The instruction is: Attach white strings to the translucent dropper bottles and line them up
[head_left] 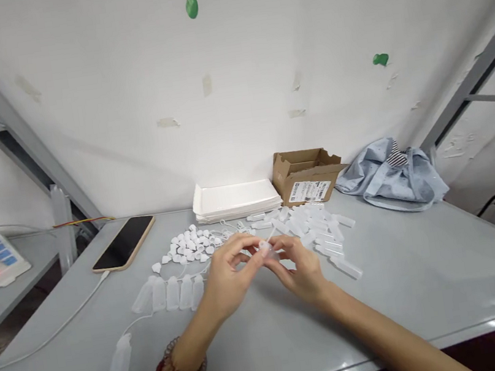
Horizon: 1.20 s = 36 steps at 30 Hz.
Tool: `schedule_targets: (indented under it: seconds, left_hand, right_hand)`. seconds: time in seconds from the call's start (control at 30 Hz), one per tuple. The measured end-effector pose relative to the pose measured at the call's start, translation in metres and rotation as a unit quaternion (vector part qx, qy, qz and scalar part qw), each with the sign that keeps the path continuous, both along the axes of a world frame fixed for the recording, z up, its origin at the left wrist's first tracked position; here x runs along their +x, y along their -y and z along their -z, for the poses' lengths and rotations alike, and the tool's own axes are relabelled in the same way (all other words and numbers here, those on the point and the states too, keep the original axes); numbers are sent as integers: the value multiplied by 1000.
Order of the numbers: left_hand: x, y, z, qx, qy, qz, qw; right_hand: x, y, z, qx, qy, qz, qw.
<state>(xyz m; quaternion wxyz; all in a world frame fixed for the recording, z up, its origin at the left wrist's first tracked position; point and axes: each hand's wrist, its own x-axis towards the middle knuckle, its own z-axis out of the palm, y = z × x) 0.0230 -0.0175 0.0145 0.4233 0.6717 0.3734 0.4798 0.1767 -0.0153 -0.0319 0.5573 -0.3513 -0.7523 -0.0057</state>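
Held piece: a small, translucent plastic piece (pixel 271 252), glossy where it catches light, sits between the two hands above the middle of the table; its exact shape is mostly hidden by the fingers.
Tabletop: smooth grey table (pixel 264 356) with a faint sheen and a bright front edge.
Loose tubes: slim, frosted-clear plastic tubes (pixel 318 224) lie in a jumbled pile beyond and beside the right hand, some overlapping.
Caps: small white caps (pixel 191 245), rounded and matte, are heaped beyond the left hand.
Bottle row: flat, milky bottles (pixel 172 294) with narrow necks lie side by side left of the left hand; one more corded bottle (pixel 119 366) lies apart, nearer the front edge.
White stack: thin, pale sheets or trays with raised rims form a stack (pixel 237 201) against the wall.
Carton: an open brown cardboard box (pixel 309 176) with ragged flaps and a printed label stands beside the stack.
Cloth: crumpled light-blue fabric (pixel 390 176) with a striped patch lies right of the carton.
Phone: a dark-screened phone (pixel 123 244) lies left of the caps, a white cable plugged in.
Left hand: the left hand (pixel 232 271) reaches in from the lower left, beaded and coiled bands at the wrist, fingers bent, thumb and fingertips closed on the piece.
Right hand: the right hand (pixel 304 267) angles in from the lower right, fingers curled, fingertips pinching the piece's other side.
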Motion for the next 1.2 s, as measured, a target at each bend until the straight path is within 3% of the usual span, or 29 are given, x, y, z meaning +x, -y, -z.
schedule_targets:
  seconds: [0.17, 0.33, 0.6, 0.8, 0.93, 1.07, 1.2]
  left_hand:
    - [4, 4, 1, -4, -28, -18, 999]
    - [1, 7, -5, -11, 5, -49, 999]
    - [-4, 6, -11, -4, 51, -35, 998]
    - [-10, 0, -15, -74, 46, 28, 996]
    - [-7, 2, -15, -64, 62, -31, 996]
    - [-4, 6, -11, 14, 40, -125, 991]
    - [-2, 11, -8, 55, 31, -122, 991]
  right_hand:
    - [15, -4, 8, 4, 27, 13, 1000]
    - [15, -4, 4, -9, 9, -12, 1000]
    - [-3, 12, -13, -127, -85, -108, 982]
    - [-5, 6, -20, -76, -44, -84, 993]
    - [-6, -2, -28, -18, 10, -60, 998]
    - [-11, -4, -33, 9, 28, -38, 999]
    - [-15, -2, -30, 24, 24, -32, 999]
